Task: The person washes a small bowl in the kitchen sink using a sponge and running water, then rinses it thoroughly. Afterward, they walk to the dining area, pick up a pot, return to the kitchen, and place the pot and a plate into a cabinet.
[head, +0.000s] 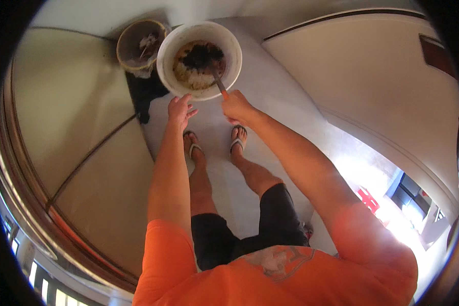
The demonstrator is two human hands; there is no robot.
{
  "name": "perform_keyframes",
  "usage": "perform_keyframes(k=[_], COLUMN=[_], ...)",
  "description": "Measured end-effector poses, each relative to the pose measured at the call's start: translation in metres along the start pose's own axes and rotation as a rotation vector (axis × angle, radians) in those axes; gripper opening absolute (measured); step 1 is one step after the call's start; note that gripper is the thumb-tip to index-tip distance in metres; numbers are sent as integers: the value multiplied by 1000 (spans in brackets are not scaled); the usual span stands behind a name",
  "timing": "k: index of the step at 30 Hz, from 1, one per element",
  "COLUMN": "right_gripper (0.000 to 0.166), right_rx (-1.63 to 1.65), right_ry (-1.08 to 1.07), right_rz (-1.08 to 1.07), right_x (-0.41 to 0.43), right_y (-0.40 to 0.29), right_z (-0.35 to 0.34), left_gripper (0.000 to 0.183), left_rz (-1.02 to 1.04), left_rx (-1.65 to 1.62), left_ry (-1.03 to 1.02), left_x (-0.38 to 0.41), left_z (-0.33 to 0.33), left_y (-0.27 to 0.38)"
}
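Note:
A large white bucket stands on the floor in front of my feet. Inside it lie a dark, nearly black mass and a brownish and yellowish material. My right hand is closed around the orange handle of a long tool, whose grey shaft reaches into the bucket; its far end is hidden in the dark mass. Close to the bucket's near rim, my left hand has its fingers spread and holds nothing. Whether its fingertips touch the rim, I cannot tell.
Left of the bucket stands a waste bin with a plastic liner and some refuse. A black item lies on the floor below it. Pale panels rise at the left, a pale wall or panel at the right. My sandalled feet are near.

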State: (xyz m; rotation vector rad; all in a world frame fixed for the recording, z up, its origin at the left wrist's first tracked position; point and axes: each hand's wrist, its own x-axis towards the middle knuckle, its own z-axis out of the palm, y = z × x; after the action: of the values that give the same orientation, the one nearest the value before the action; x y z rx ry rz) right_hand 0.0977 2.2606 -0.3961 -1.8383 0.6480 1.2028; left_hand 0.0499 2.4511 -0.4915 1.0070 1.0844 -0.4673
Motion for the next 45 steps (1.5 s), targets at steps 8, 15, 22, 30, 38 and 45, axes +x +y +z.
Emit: perform_keyframes(k=[8, 15, 22, 30, 38, 45], right_gripper=[31, 34, 33, 31, 43, 29], right_rx=[-1251, -1403, -1044, 40, 550, 187], right_ry=[219, 296, 57, 75, 263, 777], right_rz=[-514, -534, -345, -38, 23, 17], right_x=[-93, -133, -213, -346, -382, -395], right_y=[8, 8, 56, 179, 287, 377], right_z=[-75, -106, -102, -73, -68, -92], left_gripper=[41, 41, 35, 53, 42, 38], left_rz=[-7, 0, 16, 25, 61, 70], left_rx=[-120, 185, 641, 861, 1072, 1298], left_ry=[-171, 93, 59, -123, -415, -618], left_x=[40, -32, -134, -224, -299, -322], left_z=[4, 36, 12, 41, 152, 300], left_y=[-12, 24, 13, -33, -81, -130])
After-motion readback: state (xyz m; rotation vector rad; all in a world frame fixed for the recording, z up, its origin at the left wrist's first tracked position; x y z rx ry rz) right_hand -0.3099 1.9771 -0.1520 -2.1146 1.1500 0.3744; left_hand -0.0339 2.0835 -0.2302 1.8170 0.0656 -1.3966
